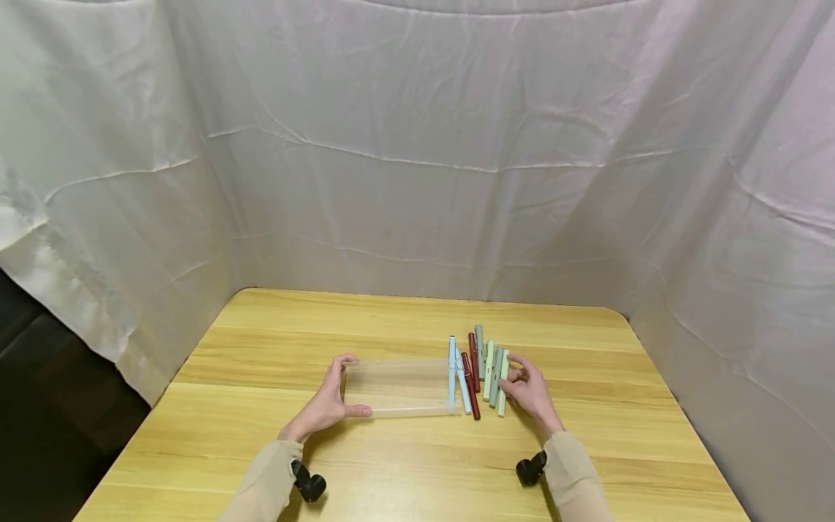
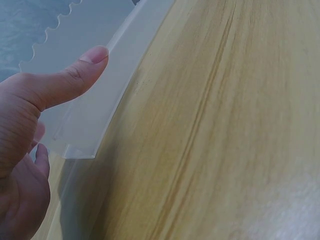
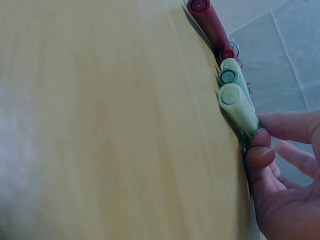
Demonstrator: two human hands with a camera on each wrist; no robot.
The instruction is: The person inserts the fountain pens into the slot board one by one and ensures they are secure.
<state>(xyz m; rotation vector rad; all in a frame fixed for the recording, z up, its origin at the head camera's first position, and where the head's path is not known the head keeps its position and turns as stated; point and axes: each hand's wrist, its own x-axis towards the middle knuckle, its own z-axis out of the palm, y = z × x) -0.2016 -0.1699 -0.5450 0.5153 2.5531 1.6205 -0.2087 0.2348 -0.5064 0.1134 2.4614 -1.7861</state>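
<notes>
My left hand grips the left end of a clear plastic tray, thumb along the near wall and fingers at the far side. A scalloped edge shows on the tray in the left wrist view. Right of it lies a row of capped pens: light blue pens, dark red pens and several in green shades. At the row's right end my right hand pinches a pale green pen between thumb and fingers. That pen lies beside a grey-green one in the right wrist view.
One light blue pen overlaps the tray's right end in the head view. The wooden table runs back to pale curtains on three sides. Black wrist cameras sit on both forearms.
</notes>
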